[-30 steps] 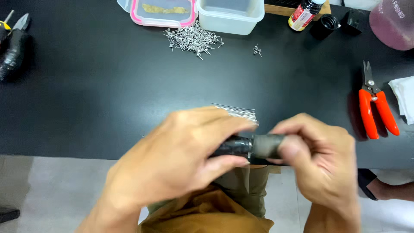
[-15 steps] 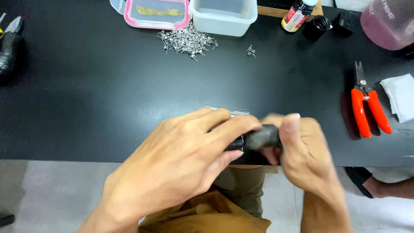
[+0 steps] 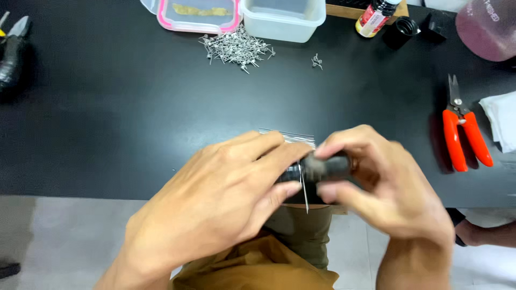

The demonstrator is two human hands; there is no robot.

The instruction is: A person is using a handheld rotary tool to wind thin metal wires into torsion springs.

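— Head view looks right down on it. See the left hand [image 3: 215,207] and the right hand [image 3: 376,188]? Both are pinched tight on that little dark tool [image 3: 328,167], close together, just over the near edge of the table [image 3: 107,118].

— What's that thin shiny bit sticking down?

— A wire [image 3: 305,193], I think. It hangs from the tool between the fingers. More straight wires [image 3: 287,136] lie on the table just behind the hands.

— Could it go wrong?

— I think so. The wire end is sharp and near the fingers, so it could poke one. And the hands are past the table edge, so if the grip slips, the tool might drop to the floor.

— What else is around?

— The table is black and smooth. Far back there's a heap of small bent metal pieces [image 3: 236,47], a pink-rimmed box [image 3: 196,13] and a white tub [image 3: 282,19]. Red-handled cutters [image 3: 462,131] lie well off to the right, beside a white cloth [image 3: 502,121]. A small bottle [image 3: 376,16] and its black cap [image 3: 403,28] stand at the back. The floor below is pale grey.
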